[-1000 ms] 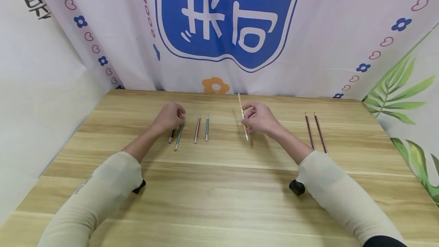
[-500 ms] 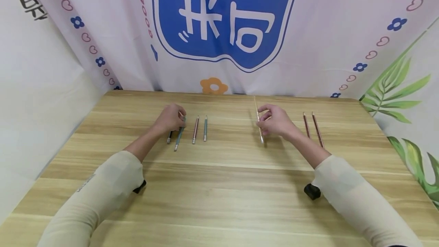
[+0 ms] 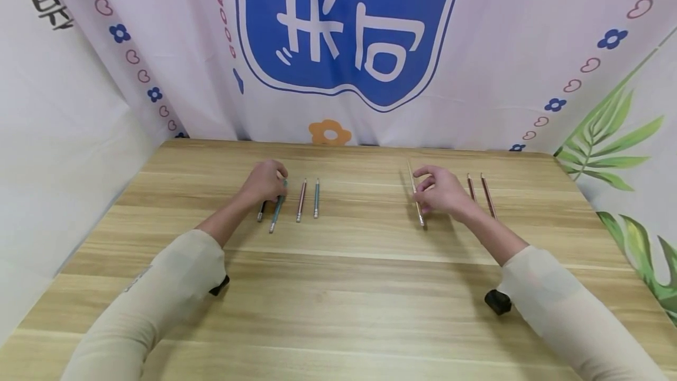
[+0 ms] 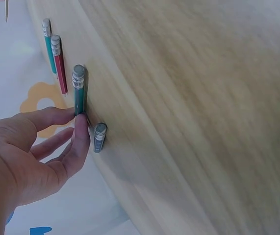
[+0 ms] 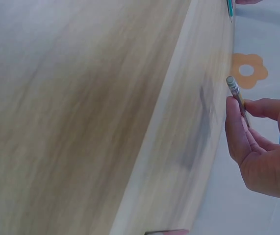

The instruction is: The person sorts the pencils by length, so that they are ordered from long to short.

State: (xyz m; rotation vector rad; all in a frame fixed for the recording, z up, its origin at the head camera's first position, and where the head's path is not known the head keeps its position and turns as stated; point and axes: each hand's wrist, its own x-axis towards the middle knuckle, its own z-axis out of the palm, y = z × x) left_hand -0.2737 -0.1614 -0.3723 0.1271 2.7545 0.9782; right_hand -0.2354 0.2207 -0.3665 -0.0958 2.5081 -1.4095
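My left hand (image 3: 266,181) pinches a teal pencil (image 4: 79,93) between thumb and index finger, its eraser end pointing toward me. Just left of it lies a black pencil (image 3: 261,211), partly covered by the hand in the head view. To its right, a red pencil (image 3: 301,200) and a second teal pencil (image 3: 317,199) lie side by side. With thumb and fingertips, my right hand (image 3: 440,191) holds a light yellowish pencil (image 3: 419,210), eraser end toward me. Its shadow falls on the wood, apart from it, in the right wrist view.
Two dark red pencils (image 3: 489,196) lie right of my right hand, partly hidden behind the forearm. The wooden table (image 3: 328,287) ends at a printed curtain (image 3: 201,75) along its back edge. Black devices (image 3: 498,301) stick out below both sleeves.
My right hand has moved to the right across the table with the yellowish pencil, coming closer to the dark red pair. The left hand has stayed almost still on the teal pencil.
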